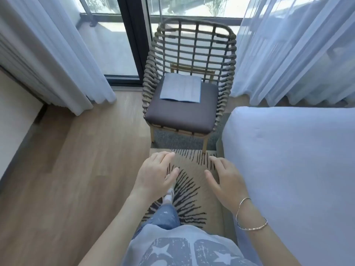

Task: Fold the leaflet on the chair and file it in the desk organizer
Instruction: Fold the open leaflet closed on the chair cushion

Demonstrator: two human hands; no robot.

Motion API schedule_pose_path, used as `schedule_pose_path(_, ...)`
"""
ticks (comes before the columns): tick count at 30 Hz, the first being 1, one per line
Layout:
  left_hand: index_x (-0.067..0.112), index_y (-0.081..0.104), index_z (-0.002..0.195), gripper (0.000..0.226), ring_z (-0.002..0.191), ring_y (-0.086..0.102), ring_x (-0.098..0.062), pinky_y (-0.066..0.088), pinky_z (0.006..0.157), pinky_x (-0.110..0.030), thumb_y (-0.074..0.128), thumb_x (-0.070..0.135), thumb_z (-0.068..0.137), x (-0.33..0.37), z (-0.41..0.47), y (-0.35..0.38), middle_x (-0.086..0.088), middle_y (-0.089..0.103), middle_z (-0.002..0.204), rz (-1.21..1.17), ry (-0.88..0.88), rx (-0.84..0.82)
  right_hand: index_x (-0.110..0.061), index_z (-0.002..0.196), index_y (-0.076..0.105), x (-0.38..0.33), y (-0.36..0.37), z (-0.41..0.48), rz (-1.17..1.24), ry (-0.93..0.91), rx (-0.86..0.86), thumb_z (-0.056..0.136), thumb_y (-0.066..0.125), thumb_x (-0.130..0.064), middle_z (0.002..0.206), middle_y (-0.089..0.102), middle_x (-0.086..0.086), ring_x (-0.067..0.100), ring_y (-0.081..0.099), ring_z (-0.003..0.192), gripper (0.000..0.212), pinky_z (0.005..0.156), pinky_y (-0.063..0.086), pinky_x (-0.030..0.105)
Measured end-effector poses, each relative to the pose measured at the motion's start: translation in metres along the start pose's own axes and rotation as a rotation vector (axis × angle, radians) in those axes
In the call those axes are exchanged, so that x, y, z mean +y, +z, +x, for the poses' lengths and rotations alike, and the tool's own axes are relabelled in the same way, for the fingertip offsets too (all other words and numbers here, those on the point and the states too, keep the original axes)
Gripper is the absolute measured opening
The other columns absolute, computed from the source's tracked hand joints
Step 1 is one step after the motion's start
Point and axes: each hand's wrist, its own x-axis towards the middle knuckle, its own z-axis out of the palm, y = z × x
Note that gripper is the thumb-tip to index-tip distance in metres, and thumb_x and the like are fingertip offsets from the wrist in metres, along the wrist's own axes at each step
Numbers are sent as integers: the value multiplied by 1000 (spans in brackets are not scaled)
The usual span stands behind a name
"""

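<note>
A pale blue leaflet [181, 88] lies flat on the dark cushion of a woven rope chair [185, 117], toward the seat's back. The chair stands ahead of me in front of a glass door. My left hand [154, 174] and my right hand [223, 178] hover palm down over a patterned rug, well short of the chair's front edge. Both hold nothing and their fingers are spread. A bracelet sits on my right wrist. No desk organizer is in view.
A white bed [292, 169] fills the right side, close to the chair. White curtains [57, 60] hang on both sides of the glass door [132, 41]. Wooden floor [76, 160] stretches left; a beige rug [194, 181] with black lines lies under my feet.
</note>
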Motion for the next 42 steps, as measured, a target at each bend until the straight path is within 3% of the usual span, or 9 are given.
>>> schedule_pose_path(7, 8, 61, 128, 50, 115, 58, -24, 48, 92, -37, 47, 39, 91, -64, 164, -52, -5, 66, 124, 22, 48, -29, -11, 134, 55, -14, -21, 167, -7, 67, 68, 94, 58, -32, 124, 63, 9, 31, 57, 112, 45, 91, 50, 45)
schedule_pose_path(12, 7, 60, 130, 44, 114, 57, -27, 48, 92, -39, 61, 29, 91, -92, 265, -75, -7, 65, 126, 27, 78, 40, -7, 129, 59, -19, -42, 265, -4, 61, 156, 91, 58, -31, 117, 66, 13, 34, 60, 105, 44, 88, 51, 47)
schedule_pose_path(18, 7, 58, 132, 44, 118, 55, -27, 46, 97, -40, 60, 28, 93, -107, 353, -68, -7, 64, 129, -5, 11, -1, -6, 128, 60, 3, -54, 363, -4, 70, 145, 92, 60, -28, 115, 67, 14, 34, 61, 105, 42, 87, 52, 46)
schedule_pose_path(26, 7, 61, 127, 41, 112, 59, -27, 48, 91, -39, 63, 26, 91, -112, 471, -57, -7, 67, 123, 19, -61, -14, -7, 130, 58, 51, -75, 491, -25, 59, 51, 93, 60, -28, 119, 66, 13, 35, 60, 107, 42, 88, 49, 45)
schedule_pose_path(34, 5, 61, 127, 40, 115, 58, -28, 48, 90, -40, 63, 24, 92, -118, 563, -61, -8, 67, 124, 10, -79, 17, -6, 129, 58, 77, -99, 580, -30, 30, 63, 94, 59, -27, 114, 67, 12, 34, 59, 102, 41, 85, 49, 46)
schedule_pose_path(42, 3, 62, 126, 40, 111, 59, -32, 47, 87, -40, 64, 23, 91, -138, 602, -42, -11, 67, 122, -8, -92, -25, -8, 134, 54, 86, -76, 610, -42, 74, -31, 98, 52, -30, 120, 64, 12, 35, 57, 104, 42, 86, 47, 47)
